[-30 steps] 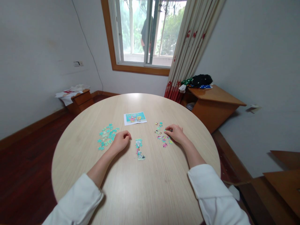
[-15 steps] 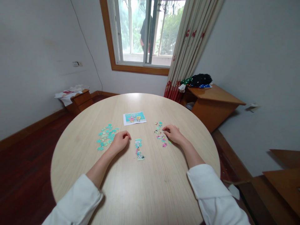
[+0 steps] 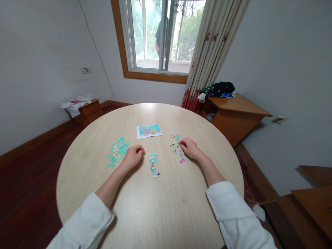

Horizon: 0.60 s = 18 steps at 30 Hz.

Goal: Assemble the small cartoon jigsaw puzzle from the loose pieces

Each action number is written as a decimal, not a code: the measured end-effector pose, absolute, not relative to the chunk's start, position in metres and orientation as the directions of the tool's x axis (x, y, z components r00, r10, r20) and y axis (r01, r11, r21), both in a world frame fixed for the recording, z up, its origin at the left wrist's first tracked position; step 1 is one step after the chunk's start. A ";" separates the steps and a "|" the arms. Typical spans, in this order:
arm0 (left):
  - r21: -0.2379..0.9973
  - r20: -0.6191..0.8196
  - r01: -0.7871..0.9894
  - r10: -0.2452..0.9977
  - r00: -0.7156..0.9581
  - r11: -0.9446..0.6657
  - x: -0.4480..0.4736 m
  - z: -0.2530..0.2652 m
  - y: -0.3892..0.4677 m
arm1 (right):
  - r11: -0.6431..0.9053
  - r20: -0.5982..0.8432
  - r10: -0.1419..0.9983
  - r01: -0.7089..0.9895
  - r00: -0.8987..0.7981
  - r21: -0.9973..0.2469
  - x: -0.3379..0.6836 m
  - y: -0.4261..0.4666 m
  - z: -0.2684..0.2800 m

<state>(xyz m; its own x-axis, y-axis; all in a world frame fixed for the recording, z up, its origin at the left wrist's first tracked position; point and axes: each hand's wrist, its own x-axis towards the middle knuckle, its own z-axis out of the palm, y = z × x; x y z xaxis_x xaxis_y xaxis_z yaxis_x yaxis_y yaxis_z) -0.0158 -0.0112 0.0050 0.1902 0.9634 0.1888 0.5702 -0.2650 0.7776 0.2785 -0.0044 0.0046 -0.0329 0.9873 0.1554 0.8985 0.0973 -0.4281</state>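
Observation:
My left hand (image 3: 133, 155) rests on the table with its fingers curled in, and I see nothing in it. To its left lies a loose pile of teal and pale green jigsaw pieces (image 3: 116, 151). Between my hands is a narrow joined strip of jigsaw pieces (image 3: 154, 165) with a cartoon figure on it. My right hand (image 3: 190, 148) is over the right edge of a smaller group of multicoloured jigsaw pieces (image 3: 175, 146). Its thumb and fingers are bent and slightly apart near the pieces, partly covering some.
A picture card (image 3: 149, 131) with cartoon figures lies farther back on the round wooden table (image 3: 166, 214). Beyond are a window (image 3: 160, 41), a curtain (image 3: 210, 45) and a cabinet (image 3: 233, 114) with cloths on top. A low drawer unit (image 3: 90, 110) stands at the left wall.
My right hand has shifted slightly left over the multicoloured pieces. The left hand and the joined strip look unmoved.

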 end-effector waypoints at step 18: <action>0.783 0.178 0.567 0.966 0.188 -0.255 -0.016 0.005 -0.011 | 0.226 0.248 0.965 0.744 -0.083 -0.629 0.281 -0.005 0.008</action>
<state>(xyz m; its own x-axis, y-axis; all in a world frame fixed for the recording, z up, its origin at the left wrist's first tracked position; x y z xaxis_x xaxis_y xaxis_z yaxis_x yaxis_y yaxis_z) -0.0162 -0.0112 0.0050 0.1881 0.9659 0.1781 0.5672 -0.2549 0.7831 0.2811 -0.0048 0.0075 -0.0835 0.9652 0.2479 0.7435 0.2260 -0.6294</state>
